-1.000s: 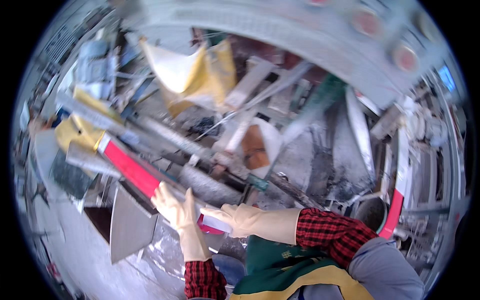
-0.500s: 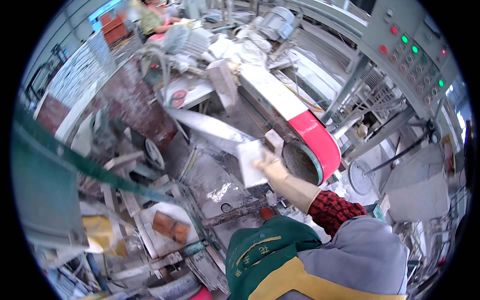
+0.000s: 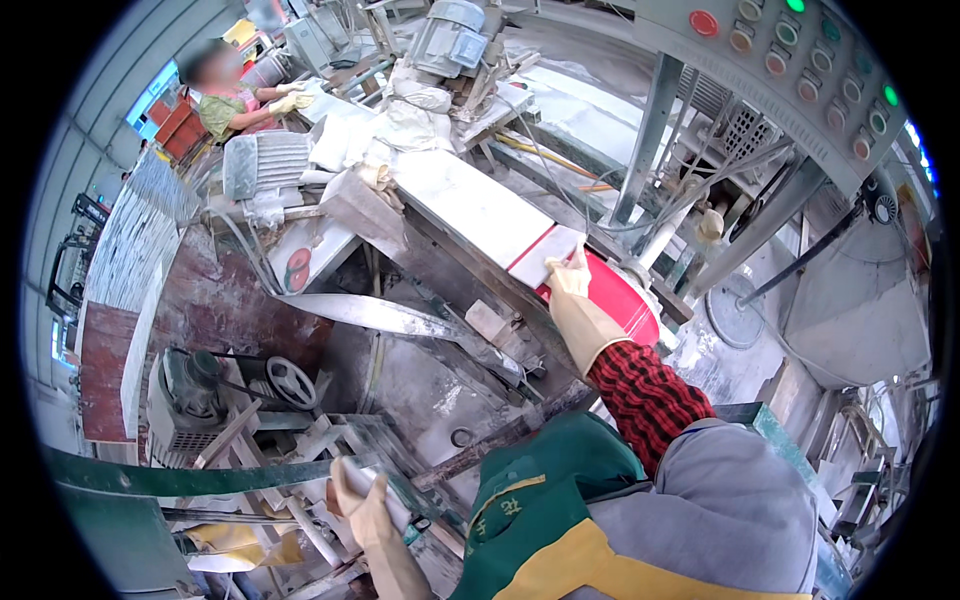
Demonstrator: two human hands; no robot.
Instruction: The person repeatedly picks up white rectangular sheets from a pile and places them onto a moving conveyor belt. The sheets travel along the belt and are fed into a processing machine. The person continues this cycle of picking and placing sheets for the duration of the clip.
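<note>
My right hand, in a cream rubber glove with a red plaid sleeve behind it, presses on the near edge of a white tile. That tile lies on a dusty conveyor belt just above a red roller. My left hand, also gloved, is low in the picture and grips a pale bar or tile edge by a green frame. I wear a green and yellow apron.
A grey control panel with coloured round buttons hangs at the upper right. An electric motor sits at the belt's far end. Another person in gloves works at the upper left. Stacked tiles stand at the left, with a handwheel below.
The view has swung from a cluttered pile to the conveyor machine. My right hand has stayed at the white tile by the red roller, and my left hand has come into view low down.
</note>
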